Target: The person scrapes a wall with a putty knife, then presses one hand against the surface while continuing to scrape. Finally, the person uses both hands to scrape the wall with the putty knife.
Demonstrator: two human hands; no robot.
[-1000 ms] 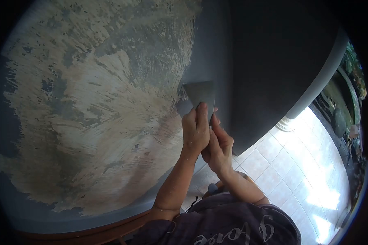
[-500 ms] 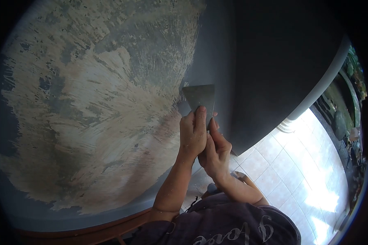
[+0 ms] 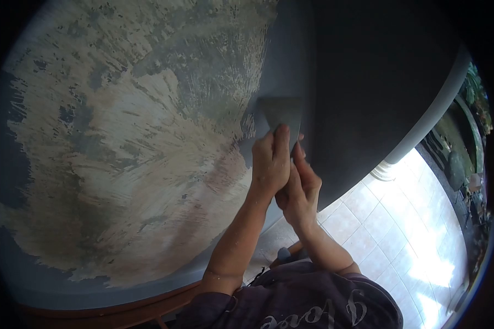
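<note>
Upward along the grey wall (image 3: 288, 66), beside its pale patch (image 3: 132, 164), have moved my left hand (image 3: 271, 163) and right hand (image 3: 303, 189), both closed firmly, one above other, around the scraper (image 3: 282, 111).

My left hand (image 3: 271, 163) was closed, thumb extended forward; my right hand (image 3: 302, 189) was just beside it, fingers bent, both bare forearms (image 3: 233, 247) outstretched.
</note>
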